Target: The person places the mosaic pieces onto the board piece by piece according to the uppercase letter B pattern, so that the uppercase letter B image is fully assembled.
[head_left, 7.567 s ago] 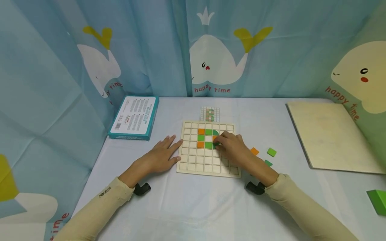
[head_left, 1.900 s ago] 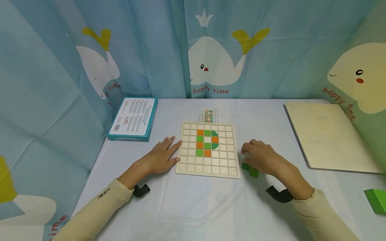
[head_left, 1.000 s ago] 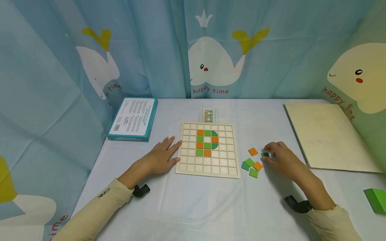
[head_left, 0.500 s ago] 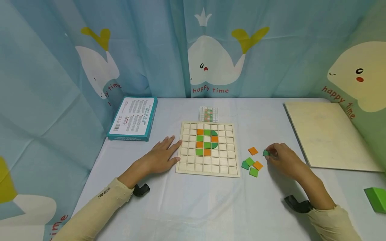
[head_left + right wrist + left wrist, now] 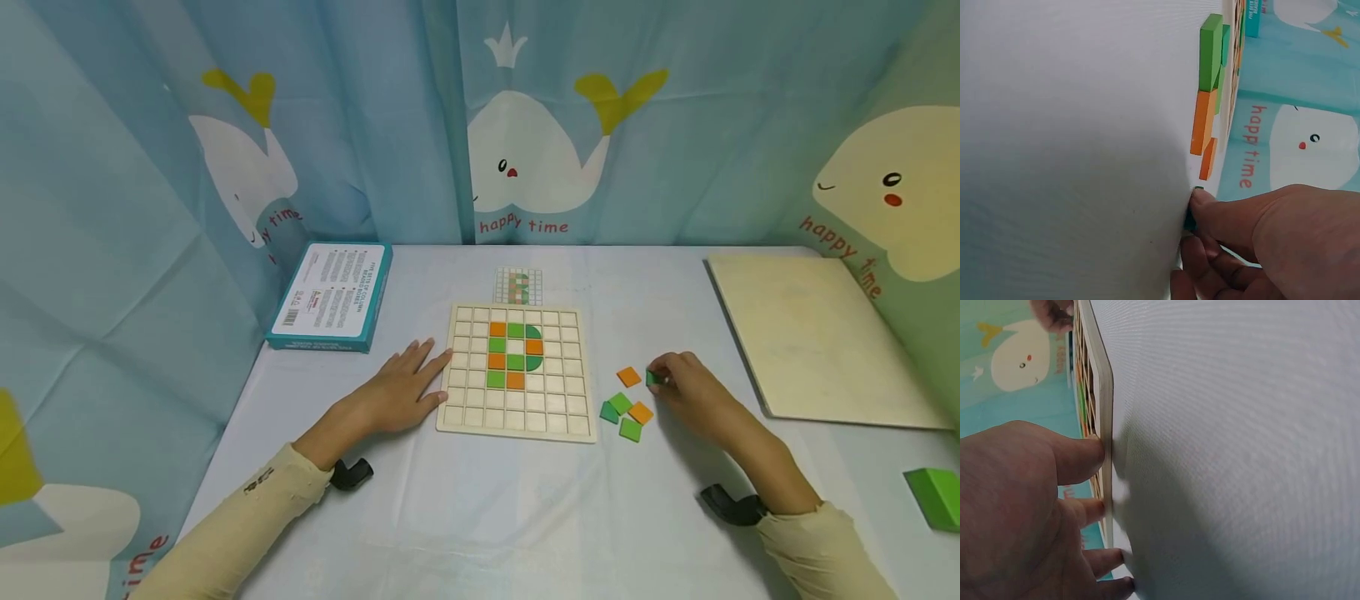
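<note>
A wooden grid board point(image 5: 480, 412) lies mid-table, with orange, light green and dark green tiles point(image 5: 516, 362) set in its cells. My left hand point(image 5: 397, 390) rests flat at the board's left edge, its thumb and fingertips touching the rim point(image 5: 1107, 412). To the right of the board, my right hand point(image 5: 693, 392) pinches a dark green tile point(image 5: 652, 378) between thumb and fingers. Part of that tile is hidden by the thumb in the right wrist view. Beside this hand lie loose tiles: orange ones point(image 5: 628, 377), light green ones point(image 5: 631, 430) and a dark green one point(image 5: 609, 412).
A small printed pattern card point(image 5: 518, 286) lies behind the board. At the left back is a teal and white box point(image 5: 330, 292). A large pale wooden panel point(image 5: 825, 333) lies at the right, and a green block point(image 5: 933, 498) sits near the right edge.
A light green and an orange tile now fill the fourth tile row. My right hand left the board, picked up the dark green tile, and has shifted slightly left with it. The left hand stayed put.
</note>
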A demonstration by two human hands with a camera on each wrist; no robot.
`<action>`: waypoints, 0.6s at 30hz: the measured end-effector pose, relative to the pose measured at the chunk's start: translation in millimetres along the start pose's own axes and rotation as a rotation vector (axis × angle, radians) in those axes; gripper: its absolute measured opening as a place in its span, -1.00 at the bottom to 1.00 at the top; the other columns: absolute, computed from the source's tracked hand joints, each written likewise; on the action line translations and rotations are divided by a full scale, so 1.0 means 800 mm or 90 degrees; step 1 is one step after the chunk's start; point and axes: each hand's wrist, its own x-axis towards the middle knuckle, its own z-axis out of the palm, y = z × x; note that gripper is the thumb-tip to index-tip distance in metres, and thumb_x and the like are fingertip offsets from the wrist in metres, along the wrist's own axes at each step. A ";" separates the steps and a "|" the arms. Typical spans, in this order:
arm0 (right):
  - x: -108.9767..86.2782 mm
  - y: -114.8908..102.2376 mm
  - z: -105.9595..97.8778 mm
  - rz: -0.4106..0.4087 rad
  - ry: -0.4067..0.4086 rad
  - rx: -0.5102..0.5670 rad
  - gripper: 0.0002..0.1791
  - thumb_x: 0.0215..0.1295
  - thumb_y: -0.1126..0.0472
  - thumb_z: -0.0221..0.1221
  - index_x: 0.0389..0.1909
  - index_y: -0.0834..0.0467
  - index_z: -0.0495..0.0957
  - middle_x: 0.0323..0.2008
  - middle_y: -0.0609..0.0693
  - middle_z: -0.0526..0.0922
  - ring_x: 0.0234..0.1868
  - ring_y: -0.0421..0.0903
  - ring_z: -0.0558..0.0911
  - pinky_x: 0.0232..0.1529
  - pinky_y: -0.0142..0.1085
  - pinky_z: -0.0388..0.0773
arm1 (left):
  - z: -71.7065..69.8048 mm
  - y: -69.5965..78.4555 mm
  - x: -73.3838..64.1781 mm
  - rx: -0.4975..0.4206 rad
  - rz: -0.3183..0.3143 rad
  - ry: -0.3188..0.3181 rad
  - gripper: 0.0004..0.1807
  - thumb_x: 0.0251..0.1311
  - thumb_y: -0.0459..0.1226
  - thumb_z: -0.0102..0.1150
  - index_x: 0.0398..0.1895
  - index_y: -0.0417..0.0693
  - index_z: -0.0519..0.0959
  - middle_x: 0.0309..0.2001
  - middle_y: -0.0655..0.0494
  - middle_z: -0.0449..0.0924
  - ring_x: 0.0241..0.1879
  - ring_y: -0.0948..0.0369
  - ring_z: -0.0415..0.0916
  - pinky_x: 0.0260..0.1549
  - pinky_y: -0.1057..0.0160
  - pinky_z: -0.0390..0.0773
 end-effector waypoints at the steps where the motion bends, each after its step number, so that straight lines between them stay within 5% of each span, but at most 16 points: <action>1: 0.000 -0.001 0.000 -0.002 0.003 -0.001 -0.76 0.48 0.45 0.19 0.05 0.48 0.46 -0.05 0.39 0.50 -0.03 0.28 0.56 0.01 0.19 0.56 | 0.000 0.000 0.000 0.001 0.000 0.000 -0.22 0.62 0.11 -0.11 0.75 0.15 -0.03 0.74 -0.10 -0.23 0.71 -0.14 -0.31 0.62 -0.24 -0.11; 12: 0.017 -0.064 0.004 -0.019 -0.035 0.066 -0.72 0.57 0.36 0.12 0.17 0.41 0.43 0.07 0.31 0.48 0.09 0.23 0.58 0.09 0.10 0.58 | 0.000 0.002 -0.001 0.016 0.000 -0.008 -0.22 0.62 0.13 -0.12 0.75 0.16 -0.04 0.74 -0.10 -0.23 0.71 -0.13 -0.29 0.62 -0.22 -0.08; 18: 0.038 -0.107 0.035 -0.107 -0.039 0.025 -0.76 0.54 0.38 0.19 0.12 0.37 0.49 0.01 0.23 0.54 0.04 0.13 0.63 0.01 -0.04 0.66 | 0.000 0.002 0.000 0.005 -0.002 -0.003 -0.22 0.62 0.12 -0.12 0.75 0.15 -0.04 0.74 -0.11 -0.23 0.71 -0.14 -0.31 0.62 -0.23 -0.11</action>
